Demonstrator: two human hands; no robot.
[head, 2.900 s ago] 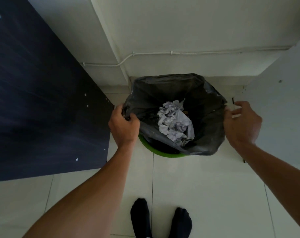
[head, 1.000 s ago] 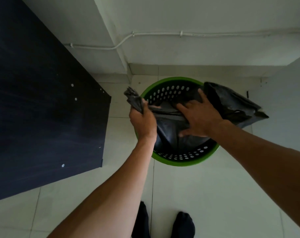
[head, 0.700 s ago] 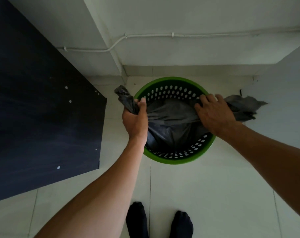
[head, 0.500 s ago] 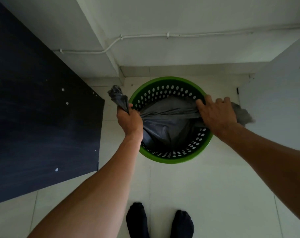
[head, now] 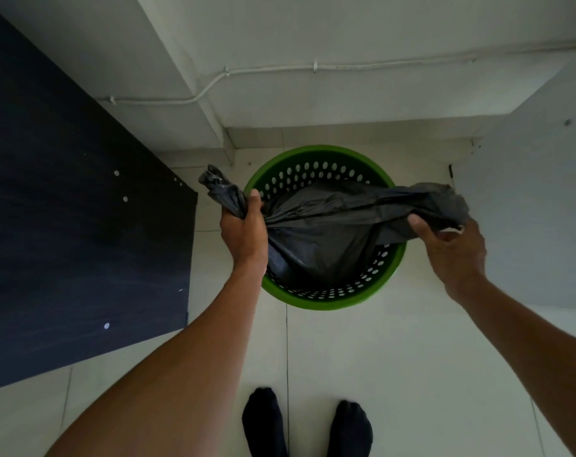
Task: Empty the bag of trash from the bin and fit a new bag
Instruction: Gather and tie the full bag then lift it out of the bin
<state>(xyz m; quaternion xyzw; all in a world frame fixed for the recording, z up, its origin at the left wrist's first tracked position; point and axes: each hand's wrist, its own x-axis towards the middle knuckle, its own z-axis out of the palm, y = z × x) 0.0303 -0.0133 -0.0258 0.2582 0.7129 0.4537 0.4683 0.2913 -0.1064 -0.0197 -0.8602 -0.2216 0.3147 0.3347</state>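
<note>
Over the green bin [head: 326,300], the black bag [head: 323,235] hangs stretched between two hands, its rounded belly sagging inside the bin and both gathered ends reaching past the rim. The left hand [head: 244,232], at the bin's left edge, curls its fingers tight round one bunched end; the right hand [head: 454,249], beyond the bin's right edge, pinches the other between thumb and fingers. Best to bring both ends together above the bin's middle, closing the mouth, then lift straight up so the thin plastic clears the holed wall.

The left grip [head: 244,229] clenches, the right grip [head: 454,249] pinches.
</note>
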